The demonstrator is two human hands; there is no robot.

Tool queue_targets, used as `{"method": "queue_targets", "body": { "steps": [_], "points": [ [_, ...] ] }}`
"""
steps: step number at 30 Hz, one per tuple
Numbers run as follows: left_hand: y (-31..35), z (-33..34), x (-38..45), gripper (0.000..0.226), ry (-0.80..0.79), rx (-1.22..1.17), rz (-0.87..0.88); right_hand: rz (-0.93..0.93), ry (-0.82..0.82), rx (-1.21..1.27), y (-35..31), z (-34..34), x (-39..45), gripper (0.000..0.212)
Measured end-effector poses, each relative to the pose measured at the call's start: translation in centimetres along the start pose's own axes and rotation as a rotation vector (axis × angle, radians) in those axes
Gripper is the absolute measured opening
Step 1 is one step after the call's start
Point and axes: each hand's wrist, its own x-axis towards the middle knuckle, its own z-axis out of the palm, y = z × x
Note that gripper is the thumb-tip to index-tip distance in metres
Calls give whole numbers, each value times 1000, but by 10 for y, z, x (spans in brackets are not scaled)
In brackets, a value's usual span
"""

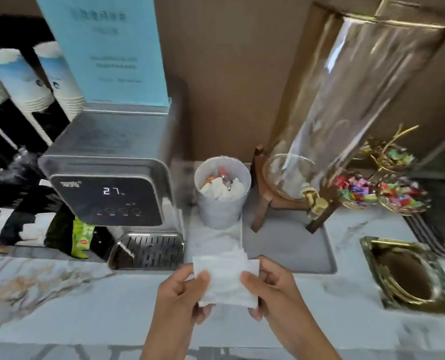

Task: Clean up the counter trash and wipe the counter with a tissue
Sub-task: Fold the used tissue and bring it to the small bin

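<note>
Marble counter (60, 302) runs across the foreground; both hands meet at 6 o'clock, left hand (179, 292) and right hand (273, 289) each pinching a side of a white tissue (225, 280) above it; at 12 o'clock a translucent cup (221, 203) holds crumpled trash; a water dispenser (112, 183) stands at 10 o'clock.

A refreshment counter: water dispenser (109, 188), stacked paper cups (21, 81), candy dishes (379, 194), marble top (60, 294).
</note>
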Motion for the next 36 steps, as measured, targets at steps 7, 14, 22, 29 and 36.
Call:
{"method": "queue_targets", "body": {
  "steps": [7,14,22,29,36],
  "points": [
    [2,50,13,10,-219,-145,78,-123,35,144,-24,-56,0,12],
    [27,76,16,7,-78,220,203,-195,69,-127,-43,-70,12,37],
    [37,70,25,22,146,397,236,-175,109,-512,-40,-62,30,22],
    [32,55,42,29,197,442,179,-185,178,-674,-25,-53,36,25],
    [42,43,53,35,139,364,137,-146,258,-617,-24,-26,50,26]
  ]
}}
